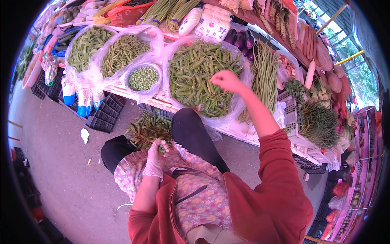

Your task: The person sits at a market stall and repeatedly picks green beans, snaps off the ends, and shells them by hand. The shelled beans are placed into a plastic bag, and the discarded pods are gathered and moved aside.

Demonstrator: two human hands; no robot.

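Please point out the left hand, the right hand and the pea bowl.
Left hand (154, 156), head view: middle of glove.
Right hand (228, 81), head view: middle of hand.
Pea bowl (142, 92), head view: near rim.

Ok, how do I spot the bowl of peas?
Look for the vegetable stall across the top. Near its front edge, just left of the biggest heap of green pods, sits a small pale round bowl. It's full of loose round green peas, while the heaps beside it are long pods.

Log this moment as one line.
left hand: gloved, holding peas | right hand: over pea pods, contact unclear | bowl: peas inside, left of pods
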